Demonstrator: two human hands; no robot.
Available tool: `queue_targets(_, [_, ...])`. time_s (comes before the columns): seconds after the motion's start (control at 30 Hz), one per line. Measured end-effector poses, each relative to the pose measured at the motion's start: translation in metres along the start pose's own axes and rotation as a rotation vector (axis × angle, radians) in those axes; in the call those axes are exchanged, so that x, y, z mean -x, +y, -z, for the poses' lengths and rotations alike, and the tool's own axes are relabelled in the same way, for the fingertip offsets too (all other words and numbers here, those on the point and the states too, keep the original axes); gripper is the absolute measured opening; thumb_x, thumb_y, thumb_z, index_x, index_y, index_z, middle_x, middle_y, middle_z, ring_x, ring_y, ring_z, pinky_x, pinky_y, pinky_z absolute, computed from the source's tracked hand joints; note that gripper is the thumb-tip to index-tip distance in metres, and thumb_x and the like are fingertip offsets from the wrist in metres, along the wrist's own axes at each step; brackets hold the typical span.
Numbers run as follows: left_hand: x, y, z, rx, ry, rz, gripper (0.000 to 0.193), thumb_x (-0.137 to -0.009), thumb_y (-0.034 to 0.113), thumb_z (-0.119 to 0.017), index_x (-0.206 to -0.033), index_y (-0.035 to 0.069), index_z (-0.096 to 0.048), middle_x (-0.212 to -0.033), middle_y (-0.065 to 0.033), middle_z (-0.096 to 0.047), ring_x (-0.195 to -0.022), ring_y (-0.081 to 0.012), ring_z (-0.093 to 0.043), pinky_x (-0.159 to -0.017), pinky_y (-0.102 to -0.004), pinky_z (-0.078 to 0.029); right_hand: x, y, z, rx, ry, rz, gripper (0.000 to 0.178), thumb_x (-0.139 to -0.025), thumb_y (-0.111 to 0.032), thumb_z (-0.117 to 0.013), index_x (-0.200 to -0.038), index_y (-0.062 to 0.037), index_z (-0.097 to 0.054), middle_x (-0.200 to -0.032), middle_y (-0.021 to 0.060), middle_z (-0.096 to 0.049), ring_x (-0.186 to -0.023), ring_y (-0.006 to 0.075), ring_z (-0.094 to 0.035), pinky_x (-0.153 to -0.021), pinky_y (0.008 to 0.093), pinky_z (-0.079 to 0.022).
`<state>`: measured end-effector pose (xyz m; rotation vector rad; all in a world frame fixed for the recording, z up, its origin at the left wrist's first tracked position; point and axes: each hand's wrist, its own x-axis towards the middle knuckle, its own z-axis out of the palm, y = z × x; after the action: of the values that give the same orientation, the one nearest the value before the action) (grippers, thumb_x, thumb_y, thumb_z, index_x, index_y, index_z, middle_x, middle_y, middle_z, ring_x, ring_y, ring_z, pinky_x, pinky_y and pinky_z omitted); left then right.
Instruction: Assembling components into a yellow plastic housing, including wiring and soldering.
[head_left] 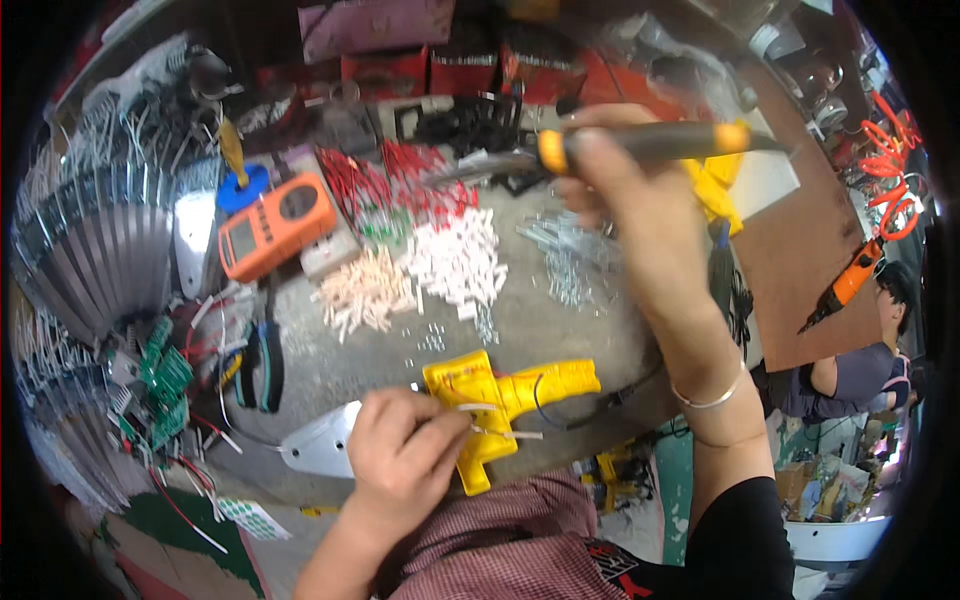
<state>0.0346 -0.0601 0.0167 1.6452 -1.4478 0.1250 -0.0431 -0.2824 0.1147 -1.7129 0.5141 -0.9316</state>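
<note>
My right hand (640,185) is raised over the far right of the bench, its fingers wrapped round what looks like a soldering iron (650,145). The iron has a dark handle with yellow bands, and its blurred metal end points left. Close to the bench's near edge, my left hand (405,445) is closed in a pinch over a yellow plastic housing (545,385). A thin white wire (478,407) shows at its fingertips; the exact grip is partly hidden. A grey metal blade (320,440) extends out from beneath this hand, and a dark cable runs right of the housing.
Piles of white sleeves (460,260), beige sleeves (365,290) and red wires (355,185) lie mid-bench. An orange multimeter (275,228) and pliers (262,365) are left, beside green circuit boards (160,375) and fanned metal blades (100,240). An orange tool (850,280) hangs right, near another person (850,385).
</note>
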Motion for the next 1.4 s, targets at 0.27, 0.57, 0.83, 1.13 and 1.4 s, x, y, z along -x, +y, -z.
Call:
queue_targets(0.27, [0.016,0.007,-0.010,0.120,-0.011,0.075,0.024,-0.062,0.000,-0.075,-0.083,0.008,-0.067,-0.082,-0.0046,-0.068,-0.079,-0.0248,-0.061,-0.071,-0.0342,-0.049,-0.104,0.094,-0.100,0.007,-0.129,0.445,0.019,-0.083,-0.012,-0.066,-0.100,-0.0023,-0.062,-0.080,0.0085,-0.064,-0.073,0.0199,-0.062,-0.067,0.0308,-0.048])
queue_targets(0.57, [0.005,-0.003,0.000,0.245,0.005,0.221,0.020,-0.065,-0.002,-0.071,-0.083,0.006,-0.067,-0.078,-0.0072,-0.065,-0.076,-0.0274,-0.058,-0.070,-0.0357,-0.047,-0.037,0.068,-0.027,0.403,-0.442,-0.015,0.022,-0.083,-0.008,-0.059,-0.101,0.0018,-0.066,-0.088,0.0136,-0.071,-0.078,0.0199,-0.067,-0.072,0.0312,-0.052])
queue_targets(0.83, [-0.007,-0.003,0.002,0.250,-0.105,0.130,0.018,-0.065,-0.002,-0.072,-0.081,0.005,-0.067,-0.079,-0.0067,-0.066,-0.076,-0.0277,-0.059,-0.069,-0.0352,-0.048,0.132,0.031,0.030,0.514,-0.557,0.021,0.022,-0.075,-0.018,-0.078,-0.087,-0.0061,-0.064,-0.083,0.0091,-0.056,-0.075,0.0237,-0.057,-0.068,0.0320,-0.045])
queue_targets(1.13, [0.001,0.006,0.001,0.173,-0.156,0.035,0.021,-0.064,-0.002,-0.073,-0.083,0.006,-0.065,-0.079,-0.0060,-0.065,-0.076,-0.0273,-0.058,-0.069,-0.0356,-0.047,0.130,0.024,0.017,0.228,-0.508,-0.387,0.013,-0.074,-0.006,-0.077,-0.079,-0.0022,-0.065,-0.064,-0.0016,-0.041,-0.060,0.0070,-0.040,-0.056,0.0261,-0.033])
queue_targets(1.4, [0.001,0.001,0.001,0.189,-0.144,0.003,0.023,-0.063,-0.002,-0.075,-0.084,0.005,-0.065,-0.079,-0.0060,-0.064,-0.076,-0.0275,-0.058,-0.066,-0.0358,-0.046,0.128,0.026,0.015,0.304,-0.515,-0.287,0.019,-0.080,-0.017,-0.074,-0.079,-0.0001,-0.066,-0.064,0.0048,-0.047,-0.058,0.0122,-0.045,-0.053,0.0301,-0.037])
